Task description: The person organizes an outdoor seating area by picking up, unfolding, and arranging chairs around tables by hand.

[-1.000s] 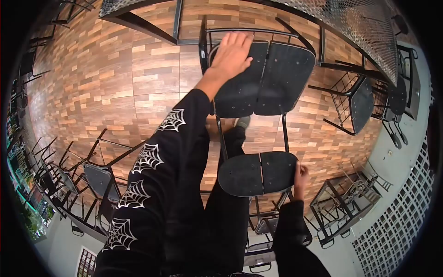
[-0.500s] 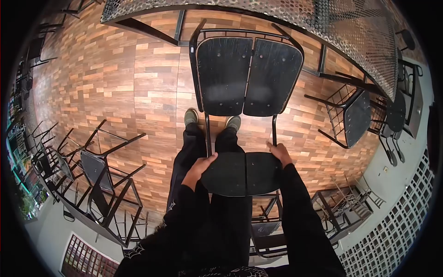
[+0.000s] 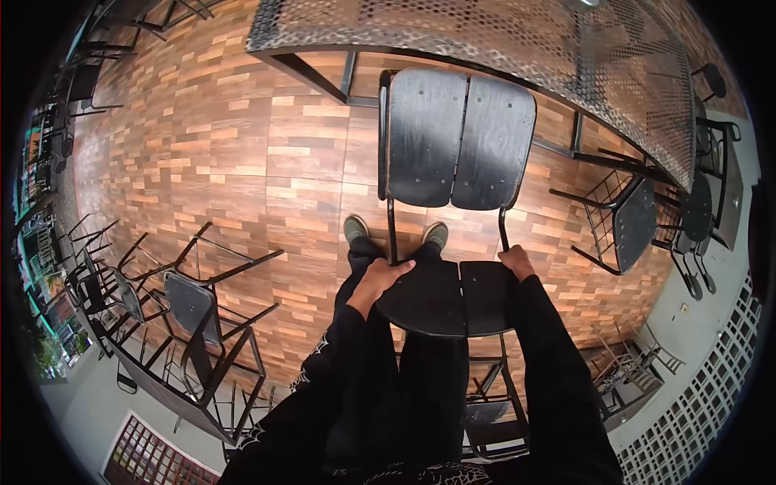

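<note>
Chair: 2 hands curled around backrest sides.

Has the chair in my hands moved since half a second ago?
Yes: the chair has moved toward the mesh table; the gap between them looks smaller.

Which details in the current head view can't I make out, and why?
All in the head view:
Left hand: most fingers hidden behind the chair backrest.
Space under the chair seat: hidden by the seat.
Shiny item at the mesh table: cut off by the top edge.
Far-left chairs: too small near the dark lens rim.
</note>
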`<state>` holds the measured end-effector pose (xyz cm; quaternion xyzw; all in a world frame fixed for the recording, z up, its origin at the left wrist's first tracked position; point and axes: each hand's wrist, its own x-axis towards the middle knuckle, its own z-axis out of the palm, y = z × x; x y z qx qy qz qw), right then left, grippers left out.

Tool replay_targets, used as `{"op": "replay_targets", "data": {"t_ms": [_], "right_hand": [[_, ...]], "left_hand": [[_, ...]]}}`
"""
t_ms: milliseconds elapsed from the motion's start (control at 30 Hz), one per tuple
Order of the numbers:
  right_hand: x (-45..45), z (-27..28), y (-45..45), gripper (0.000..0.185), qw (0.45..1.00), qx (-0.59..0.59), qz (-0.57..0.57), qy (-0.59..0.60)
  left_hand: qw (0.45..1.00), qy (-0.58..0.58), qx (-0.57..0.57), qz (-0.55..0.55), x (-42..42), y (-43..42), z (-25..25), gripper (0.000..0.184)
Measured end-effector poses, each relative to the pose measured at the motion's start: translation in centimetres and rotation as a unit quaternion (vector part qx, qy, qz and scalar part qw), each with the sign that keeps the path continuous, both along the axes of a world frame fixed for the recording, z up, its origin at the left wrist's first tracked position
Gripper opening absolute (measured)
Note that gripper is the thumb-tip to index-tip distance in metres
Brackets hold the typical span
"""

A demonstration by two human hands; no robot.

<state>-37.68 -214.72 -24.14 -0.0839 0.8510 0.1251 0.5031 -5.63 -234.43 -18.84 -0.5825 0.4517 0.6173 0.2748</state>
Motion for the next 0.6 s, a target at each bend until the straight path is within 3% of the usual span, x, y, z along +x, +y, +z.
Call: {"op": "replay_targets", "data": {"t_ms": [167,200,267,333,600], "right_hand": [[1.7,-0.1,-2.8,0.053,0.999,-0.033,0.025,-0.008],[2.2,-0.2,-3.6,0.054,0.999,-0.03,0.027,-0.015],[2.7,-0.4,-5.0,0.055,0.998,-0.02,0.043,-0.036],[3.5,-0.4,-6.0,0.056,0.997,-0.009,0.049,-0.053],[8.5,1.4,-12.5,0.054,0.993,0.003,0.081,-0.083]], "left_hand": [[1.0,0.021,0.015,-0.002,1.9,-4.6,0.7,0.083],[0.999,0.045,-0.02,-0.015,1.9,-6.2,2.9,0.077],[0.998,0.055,-0.012,-0.011,3.7,-7.2,0.7,0.075],[0.998,0.046,-0.013,-0.043,4.3,-8.7,1.3,0.069],[0.997,0.047,-0.014,-0.057,8.8,-14.5,1.5,0.073]]}}
